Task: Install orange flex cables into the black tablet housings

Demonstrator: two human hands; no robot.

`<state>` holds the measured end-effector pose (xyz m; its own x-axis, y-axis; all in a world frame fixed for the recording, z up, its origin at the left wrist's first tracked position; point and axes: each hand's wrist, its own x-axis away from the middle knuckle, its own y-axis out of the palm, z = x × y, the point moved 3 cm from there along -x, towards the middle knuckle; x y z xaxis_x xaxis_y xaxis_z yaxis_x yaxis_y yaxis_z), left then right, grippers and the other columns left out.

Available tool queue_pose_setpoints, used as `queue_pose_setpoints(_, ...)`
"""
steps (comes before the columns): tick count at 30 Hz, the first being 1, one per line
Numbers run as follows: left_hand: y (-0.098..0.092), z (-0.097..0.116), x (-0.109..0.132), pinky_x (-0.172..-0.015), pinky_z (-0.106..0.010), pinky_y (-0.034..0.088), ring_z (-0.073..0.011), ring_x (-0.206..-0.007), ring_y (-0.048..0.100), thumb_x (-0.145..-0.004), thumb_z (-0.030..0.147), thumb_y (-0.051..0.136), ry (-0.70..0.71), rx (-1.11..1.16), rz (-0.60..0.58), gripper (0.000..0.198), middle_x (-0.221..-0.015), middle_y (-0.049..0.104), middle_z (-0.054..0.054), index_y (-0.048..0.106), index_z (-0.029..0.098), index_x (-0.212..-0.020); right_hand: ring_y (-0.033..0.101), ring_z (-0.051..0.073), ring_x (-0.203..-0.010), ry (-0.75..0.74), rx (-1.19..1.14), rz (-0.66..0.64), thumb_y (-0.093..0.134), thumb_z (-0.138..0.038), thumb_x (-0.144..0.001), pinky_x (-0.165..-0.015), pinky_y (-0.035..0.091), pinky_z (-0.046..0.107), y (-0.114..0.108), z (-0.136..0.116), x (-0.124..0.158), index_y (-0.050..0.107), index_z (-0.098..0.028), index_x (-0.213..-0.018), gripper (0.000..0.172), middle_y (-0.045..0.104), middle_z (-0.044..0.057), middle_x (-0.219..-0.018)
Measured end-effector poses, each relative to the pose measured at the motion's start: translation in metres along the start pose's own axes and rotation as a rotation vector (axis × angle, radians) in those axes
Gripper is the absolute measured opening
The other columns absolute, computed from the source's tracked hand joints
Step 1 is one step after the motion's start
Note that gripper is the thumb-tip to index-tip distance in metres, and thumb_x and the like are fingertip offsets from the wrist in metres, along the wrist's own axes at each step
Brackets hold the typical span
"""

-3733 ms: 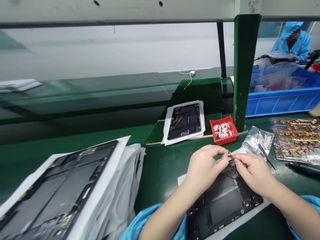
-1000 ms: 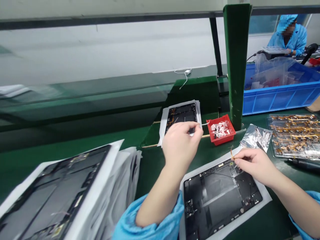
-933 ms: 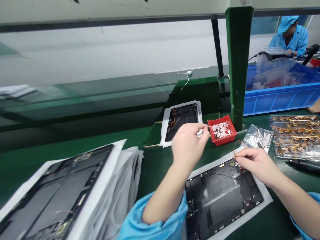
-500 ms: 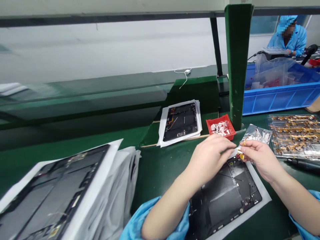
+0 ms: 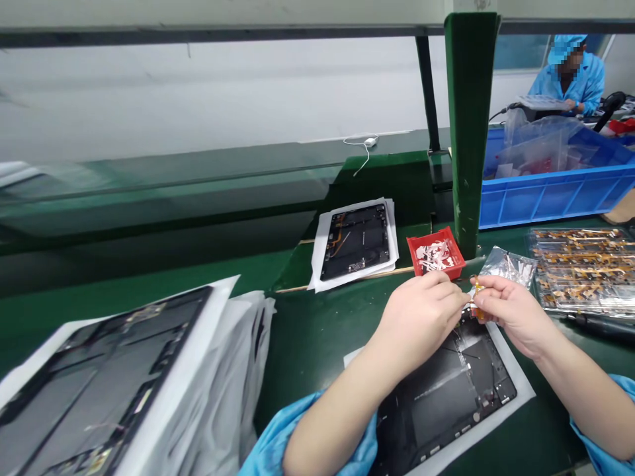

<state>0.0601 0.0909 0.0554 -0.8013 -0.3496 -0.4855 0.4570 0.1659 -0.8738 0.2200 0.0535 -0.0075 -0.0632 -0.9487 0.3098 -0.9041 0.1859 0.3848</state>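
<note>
My right hand (image 5: 513, 314) pinches a small orange flex cable (image 5: 477, 289) between thumb and forefinger, above the far edge of a black tablet housing (image 5: 446, 403). Close against the cable's left side, my left hand (image 5: 424, 317) has its thumb and fingertips pressed together; what sits between them is too small to make out. The open housing lies on a white sheet (image 5: 518, 387), its inner side facing up. Part of its far left is hidden under my left hand and forearm.
Behind my hands stand a red tray (image 5: 459, 266) of small white pieces and a clear bag (image 5: 513, 264). Flex cables fill clear trays (image 5: 585, 271) at right, near a black tool (image 5: 602, 327). Stacked housings (image 5: 124, 370) lie left. A green post (image 5: 469, 132) rises ahead; a co-worker (image 5: 570, 73) sits beyond.
My left thumb and fingers have closed together beside the flex cable; they were apart before. My right hand has turned the cable more upright. The view has shifted slightly.
</note>
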Motion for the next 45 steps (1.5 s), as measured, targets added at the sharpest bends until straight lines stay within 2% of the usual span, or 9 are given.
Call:
queue_pose_setpoints(18,-0.005,-0.001,-0.001,-0.073,-0.030,0.054,-0.0186,-0.084,0.064,-0.102,0.021,0.047,0.041,-0.007,-0.092,0.028,-0.080,0.074,-0.003,0.071,0.019,-0.088,0.055,0.010,-0.056,-0.038,0.080,-0.058,0.088,-0.030,-0.062,-0.058,0.045,0.026,-0.001,0.005,-0.001,0.066,-0.016,-0.104,0.049,0.065,-0.005,-0.063)
queue_pose_setpoints(27,-0.003,-0.004,0.001,-0.075,-0.030,0.054,-0.0189,-0.086,0.066,-0.098,0.021,0.054,-0.063,0.167,-0.028,0.021,-0.085,0.076,-0.002,0.073,0.020,-0.090,0.054,0.009,-0.057,-0.065,0.208,-0.109,0.083,-0.031,-0.069,-0.061,0.043,0.026,0.001,0.002,0.001,0.067,-0.017,-0.109,0.045,0.063,-0.005,-0.066)
queue_pose_setpoints(32,0.000,-0.008,0.002,-0.080,-0.031,0.054,-0.0193,-0.090,0.067,-0.095,0.021,0.059,-0.165,0.306,-0.078,0.016,-0.091,0.078,-0.001,0.075,0.022,-0.092,0.053,0.009,-0.058,-0.058,0.230,-0.122,0.082,-0.027,-0.067,-0.061,0.041,0.025,0.004,-0.001,0.003,0.069,-0.016,-0.104,0.040,0.063,-0.005,-0.066)
queue_pose_setpoints(36,-0.002,-0.006,-0.001,-0.082,-0.032,0.054,-0.0197,-0.092,0.067,-0.093,0.018,0.059,-0.165,0.357,-0.093,0.016,-0.091,0.078,-0.001,0.074,0.023,-0.093,0.053,0.009,-0.058,-0.043,0.212,-0.127,0.082,-0.027,-0.068,-0.061,0.041,0.025,0.004,0.001,0.003,0.069,-0.017,-0.103,0.039,0.063,-0.005,-0.066)
queue_pose_setpoints(41,-0.004,-0.005,-0.003,-0.085,-0.034,0.054,-0.0194,-0.093,0.065,-0.092,0.016,0.060,-0.162,0.414,-0.050,0.016,-0.091,0.078,0.000,0.074,0.023,-0.091,0.051,0.009,-0.054,-0.025,0.173,-0.145,0.083,-0.027,-0.066,-0.058,0.041,0.025,0.006,0.002,0.003,0.070,-0.018,-0.096,0.033,0.061,-0.005,-0.062)
queue_pose_setpoints(45,-0.003,-0.024,0.001,-0.085,-0.035,0.054,-0.0198,-0.091,0.067,-0.094,0.020,0.060,-0.303,0.314,0.116,0.015,-0.090,0.077,-0.003,0.075,0.021,-0.091,0.051,0.009,-0.054,-0.010,0.138,-0.092,0.086,-0.032,-0.065,-0.058,0.044,0.025,0.005,0.002,0.003,0.069,-0.017,-0.093,0.035,0.061,-0.006,-0.060)
